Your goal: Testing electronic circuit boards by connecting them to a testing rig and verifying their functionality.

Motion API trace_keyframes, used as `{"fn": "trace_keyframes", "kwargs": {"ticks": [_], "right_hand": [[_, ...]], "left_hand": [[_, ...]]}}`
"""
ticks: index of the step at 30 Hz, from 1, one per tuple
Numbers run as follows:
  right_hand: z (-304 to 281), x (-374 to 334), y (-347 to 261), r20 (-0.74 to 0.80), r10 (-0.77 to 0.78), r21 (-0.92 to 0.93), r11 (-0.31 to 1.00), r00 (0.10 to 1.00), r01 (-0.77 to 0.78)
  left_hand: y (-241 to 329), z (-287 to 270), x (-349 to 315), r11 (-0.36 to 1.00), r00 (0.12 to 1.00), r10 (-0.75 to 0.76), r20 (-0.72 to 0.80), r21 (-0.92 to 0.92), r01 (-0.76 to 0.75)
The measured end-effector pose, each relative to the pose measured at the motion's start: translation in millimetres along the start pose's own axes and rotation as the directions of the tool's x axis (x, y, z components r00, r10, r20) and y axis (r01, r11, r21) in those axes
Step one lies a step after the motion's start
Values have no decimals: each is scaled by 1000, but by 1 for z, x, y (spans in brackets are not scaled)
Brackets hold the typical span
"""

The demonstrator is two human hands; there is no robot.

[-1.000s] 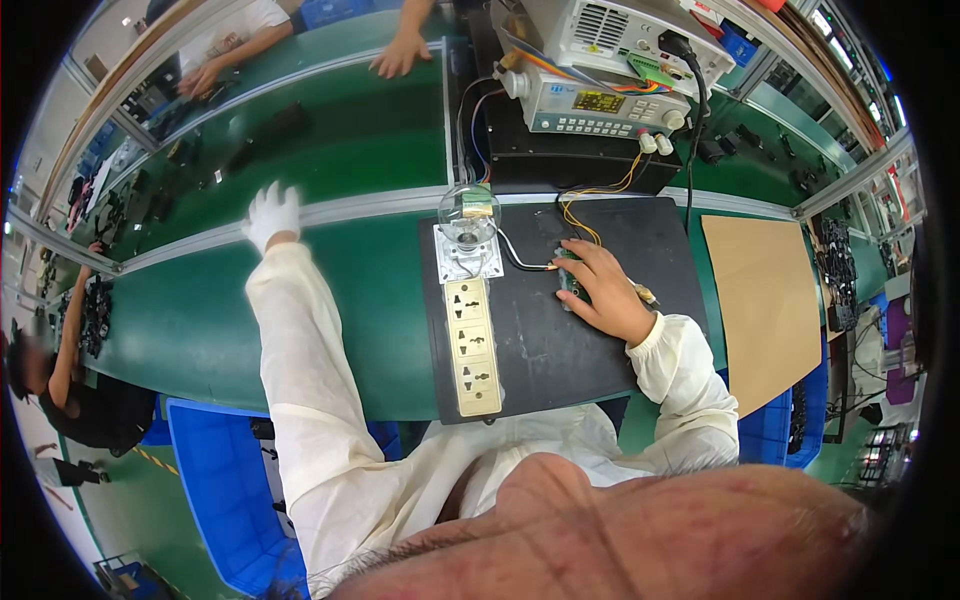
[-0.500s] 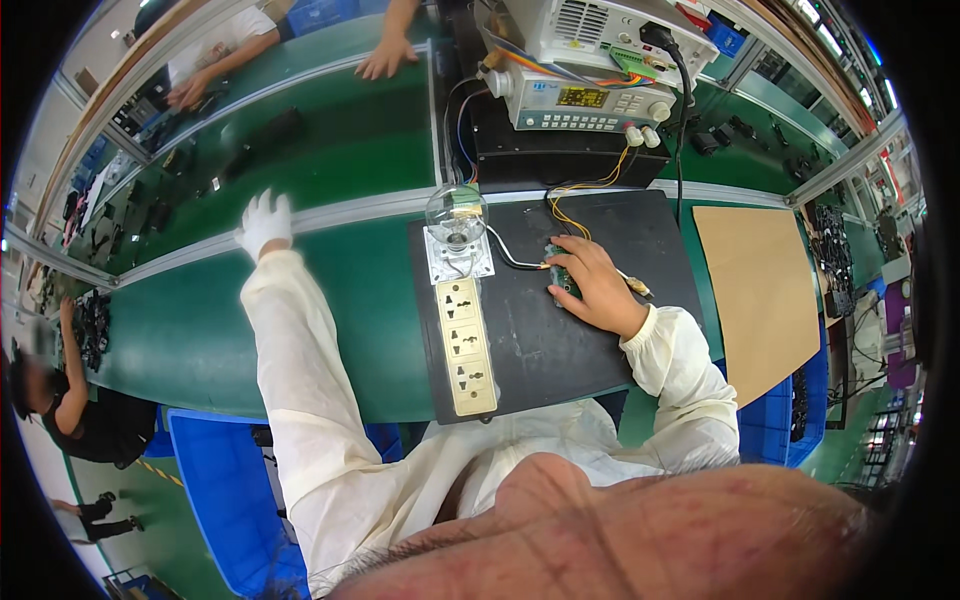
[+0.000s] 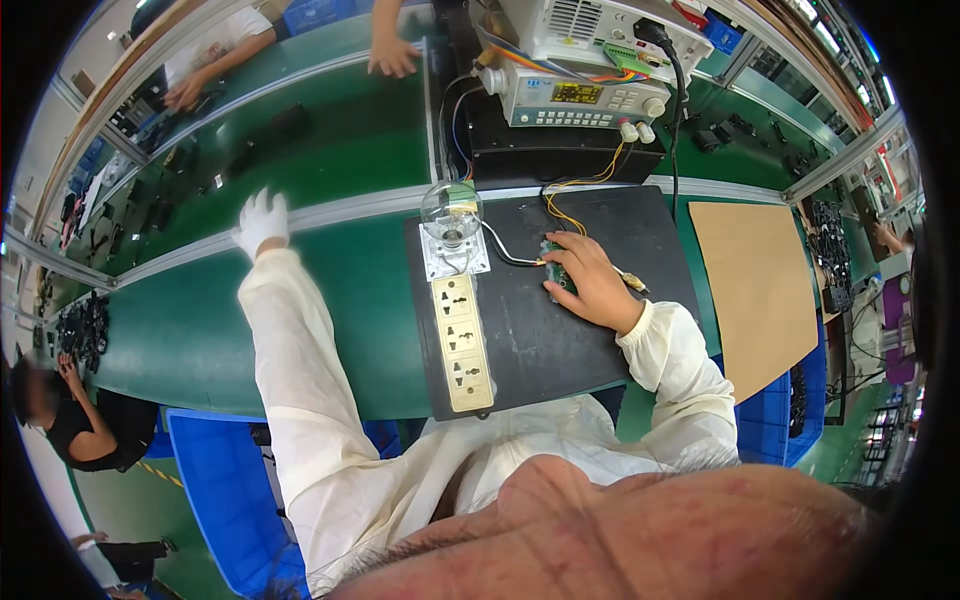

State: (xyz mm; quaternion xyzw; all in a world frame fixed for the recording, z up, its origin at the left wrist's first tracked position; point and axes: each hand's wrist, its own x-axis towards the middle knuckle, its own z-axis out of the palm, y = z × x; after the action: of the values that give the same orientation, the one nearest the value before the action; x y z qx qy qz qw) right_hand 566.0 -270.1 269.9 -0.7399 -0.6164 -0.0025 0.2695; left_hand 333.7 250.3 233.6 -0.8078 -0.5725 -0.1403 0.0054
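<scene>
My left hand (image 3: 262, 222), in a white glove, rests with fingers apart at the metal rail on the far side of the bench, holding nothing. My bare right hand (image 3: 597, 285) grips a small green circuit board (image 3: 556, 268) on a black mat (image 3: 540, 345), with fingers at its far end and the thumb at its near end. Part of the board is hidden under the fingers. Black and white wires lead from the board to a clear bulb (image 3: 450, 212) in a white square holder (image 3: 440, 262). A cream socket strip (image 3: 461, 345) lies below the holder.
A bench power supply (image 3: 575, 100) with a lit display stands beyond the mat, with yellow wires trailing from it. Brown cardboard (image 3: 755, 290) lies at right. Blue bins (image 3: 215, 490) stand below the bench edge. Across the rail, another person's hand (image 3: 393, 57) rests on the green surface.
My hands keep almost the same places, with the whole view shifted slightly. The person at far left has brought a hand lower, nearer the head.
</scene>
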Motion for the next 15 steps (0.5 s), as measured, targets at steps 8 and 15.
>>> {"fn": "trace_keyframes", "kwargs": {"ticks": [8, 15], "right_hand": [[0, -1, 0, 5, -3, -15, 1000, 1000, 3], [0, -3, 1, 12, -3, -20, 1000, 1000, 3]], "left_hand": [[-1, 5, 2, 1000, 999, 2, -32, -2, -2], [7, -5, -3, 995, 995, -89, -46, 38, 90]]}}
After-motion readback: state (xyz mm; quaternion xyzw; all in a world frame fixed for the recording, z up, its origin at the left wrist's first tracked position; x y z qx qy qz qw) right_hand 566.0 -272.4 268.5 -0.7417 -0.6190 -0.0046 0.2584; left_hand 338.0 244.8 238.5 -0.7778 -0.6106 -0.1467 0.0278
